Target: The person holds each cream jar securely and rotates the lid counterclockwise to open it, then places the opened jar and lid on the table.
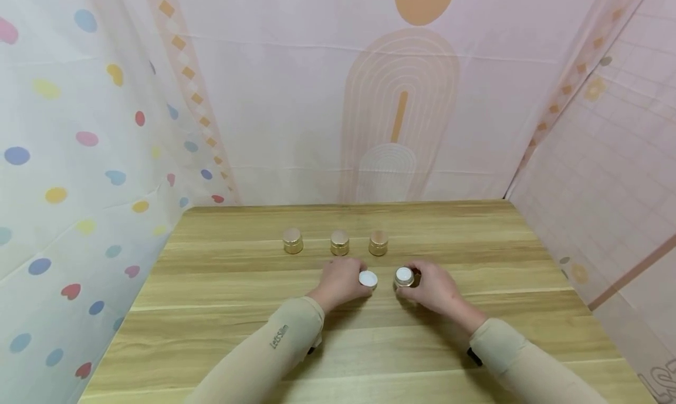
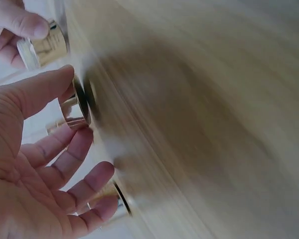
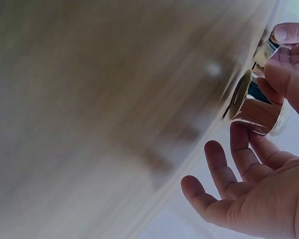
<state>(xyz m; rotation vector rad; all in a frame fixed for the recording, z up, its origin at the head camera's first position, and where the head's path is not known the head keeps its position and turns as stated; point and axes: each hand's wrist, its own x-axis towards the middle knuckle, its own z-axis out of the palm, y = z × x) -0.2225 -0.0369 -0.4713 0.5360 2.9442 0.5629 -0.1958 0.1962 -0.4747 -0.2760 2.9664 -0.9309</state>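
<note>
"Pinching what, in the left hand?"

"A round lid, gold outside and white within. Thumb and fingertips bear on its side wall, with the white inner face turned upward; the remaining fingers are loosely bent and clear of it."

"And the right hand?"

"It grasps an uncovered jar, also gold, thumb opposed to fingers around the body, the white top facing up. Whether that white is contents or an inner seal cannot be told."

"Why hold both pieces by the side?"

"Presumably because a wall grip leaves rims and faces uncovered, and a jar kept mouth-up guards whatever it may contain."

"How do the two pieces lie?"

"Over the middle of the wooden table, lid to the left, jar to the right, near each other but apart. Contact with the tabletop cannot be settled."

"And beyond them?"

"A left closed jar, a middle closed jar and a right closed jar stand upright in a row. The gaps likely allow each to be grasped singly; their place beyond the hands probably keeps them out of the forearms' way."
</note>
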